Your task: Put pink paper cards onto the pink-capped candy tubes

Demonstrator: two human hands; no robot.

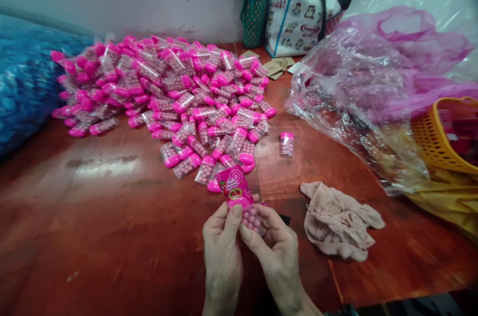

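My left hand (pixel 223 244) is closed, its thumb pressing on a printed pink label sleeve (pixel 235 187). Fingers of my right hand (pixel 275 242) pinch a small clear candy container (pixel 252 220) filled with round pink candies. The sleeve sits over the container's upper end, while the candies show below it between both hands. Just beyond my fingertips begins a large heap of similar candy containers (pixel 179 82) with bright pink caps. One single candy container (pixel 287 144) stands upright to the right of the heap.
A crumpled beige cloth (pixel 338 221) lies to the right of my hands. Farther right are clear and pink plastic bags (pixel 358 72) and a yellow basket (pixel 429 132). A blue plastic sack (pixel 33 82) is at the left; a white tote bag (pixel 291 17) stands by the wall.
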